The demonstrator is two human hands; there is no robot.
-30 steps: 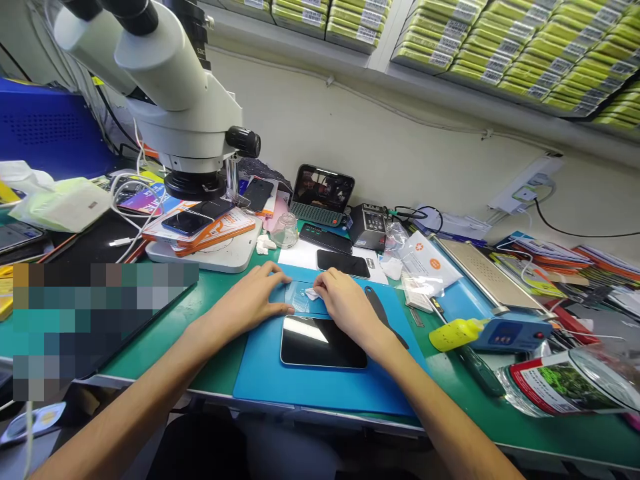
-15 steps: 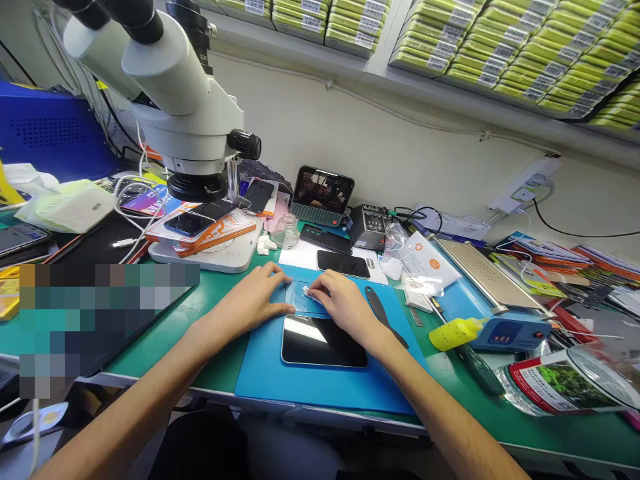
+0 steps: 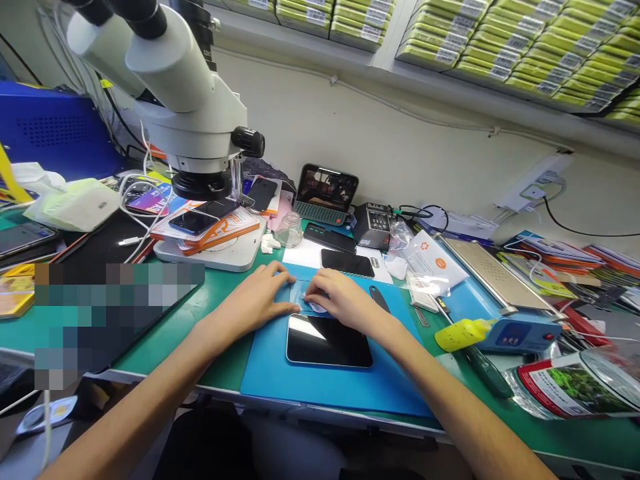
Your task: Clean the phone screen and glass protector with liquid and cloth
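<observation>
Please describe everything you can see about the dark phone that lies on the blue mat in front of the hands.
The phone is a flat slab with rounded corners and a thin pale edge. Its glossy black face is up and dark, with a bright reflection near its left end. It lies flat and lengthwise across the blue mat, just nearer the person than the clear film that both hands press. The right hand hovers at its far edge; whether it touches cannot be told. The left hand stays clear.

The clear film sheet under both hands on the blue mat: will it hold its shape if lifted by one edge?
Probably not: the clear film sheet looks thin and see-through, so likely floppy. It looks light and may slide on the smooth blue mat, since the left hand pins it.
</observation>
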